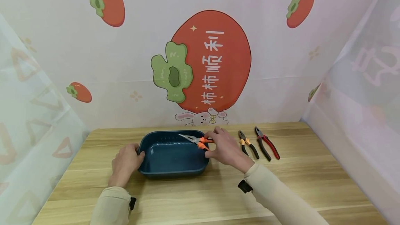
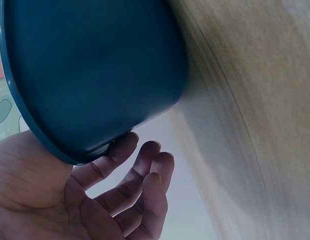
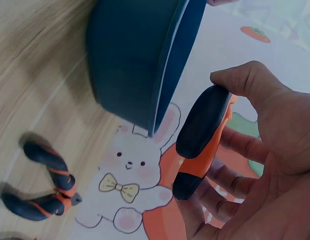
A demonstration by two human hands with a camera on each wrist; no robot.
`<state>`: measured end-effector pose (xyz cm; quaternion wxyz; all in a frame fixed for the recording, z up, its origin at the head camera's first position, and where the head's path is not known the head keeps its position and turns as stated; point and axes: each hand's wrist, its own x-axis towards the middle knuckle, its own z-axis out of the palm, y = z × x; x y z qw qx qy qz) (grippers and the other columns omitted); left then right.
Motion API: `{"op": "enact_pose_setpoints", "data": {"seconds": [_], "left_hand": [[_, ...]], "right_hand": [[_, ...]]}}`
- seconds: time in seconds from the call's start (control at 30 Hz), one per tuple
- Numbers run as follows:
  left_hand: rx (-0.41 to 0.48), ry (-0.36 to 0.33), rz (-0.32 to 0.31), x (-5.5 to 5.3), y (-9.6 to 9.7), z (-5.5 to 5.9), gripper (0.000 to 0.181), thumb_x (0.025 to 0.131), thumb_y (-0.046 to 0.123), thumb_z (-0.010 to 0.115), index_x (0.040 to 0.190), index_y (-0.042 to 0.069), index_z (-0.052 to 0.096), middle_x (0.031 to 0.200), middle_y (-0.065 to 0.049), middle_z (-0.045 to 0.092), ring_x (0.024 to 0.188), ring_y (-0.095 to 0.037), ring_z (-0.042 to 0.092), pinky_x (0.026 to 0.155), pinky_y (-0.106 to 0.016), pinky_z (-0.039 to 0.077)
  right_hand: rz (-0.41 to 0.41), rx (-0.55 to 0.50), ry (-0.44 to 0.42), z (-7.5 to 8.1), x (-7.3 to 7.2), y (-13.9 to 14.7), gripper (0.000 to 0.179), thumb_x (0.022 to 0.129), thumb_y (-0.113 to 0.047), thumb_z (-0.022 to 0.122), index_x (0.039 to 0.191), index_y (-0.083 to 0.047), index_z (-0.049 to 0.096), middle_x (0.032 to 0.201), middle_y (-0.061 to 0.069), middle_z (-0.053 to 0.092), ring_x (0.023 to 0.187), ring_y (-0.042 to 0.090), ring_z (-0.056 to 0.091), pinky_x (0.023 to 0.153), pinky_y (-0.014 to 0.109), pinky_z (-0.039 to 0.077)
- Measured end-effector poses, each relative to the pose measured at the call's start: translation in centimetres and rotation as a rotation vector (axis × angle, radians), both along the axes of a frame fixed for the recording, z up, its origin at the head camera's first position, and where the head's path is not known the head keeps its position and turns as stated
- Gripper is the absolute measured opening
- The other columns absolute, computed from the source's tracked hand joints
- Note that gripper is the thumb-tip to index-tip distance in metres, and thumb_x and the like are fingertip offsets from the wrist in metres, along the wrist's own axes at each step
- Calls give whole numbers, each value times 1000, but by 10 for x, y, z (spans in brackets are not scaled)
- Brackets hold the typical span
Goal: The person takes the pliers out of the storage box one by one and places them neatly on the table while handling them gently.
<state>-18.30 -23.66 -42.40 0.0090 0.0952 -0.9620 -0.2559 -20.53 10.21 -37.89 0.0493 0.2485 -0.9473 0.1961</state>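
A dark blue plastic basin [image 1: 175, 174] stands on the wooden table. My left hand [image 1: 126, 162] grips its left end, thumb over the rim and fingers against the outer wall, as the left wrist view shows. Over the basin's right end, my right hand [image 1: 225, 147] holds long-nose pliers [image 1: 195, 139] by their orange and black handles [image 3: 205, 135]. The pliers' pointed tips face left above the basin, with the handles spread apart. No other tool shows inside the basin.
Right of the basin lie pliers with yellow-orange and black handles [image 1: 249, 144] and, farther right, pliers with red and black handles [image 1: 267, 143]. A printed cloth backdrop [image 1: 140, 61] rises behind the wooden table [image 1: 175, 200].
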Motion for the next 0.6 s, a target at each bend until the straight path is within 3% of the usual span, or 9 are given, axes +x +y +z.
{"op": "enact_pose_setpoints", "data": {"seconds": [0.23,0.6], "left_hand": [[-8,-3,11,0,1,-1,28,98,19,62,74,9,52,67,-8,51,61,-27,54,54,-39,38],[-9,-6,9,0,0,-1,28,98,19,62,74,9,52,68,-8,51,61,-26,53,55,-39,37]], "right_hand": [[-48,0,9,0,-2,15,48,81,-34,86,122,-15,69,97,0,52,81,17,46,61,32,42],[-104,-11,-37,-7,-6,45,47,84,-29,83,123,-9,67,95,4,52,78,20,45,62,33,39]]}}
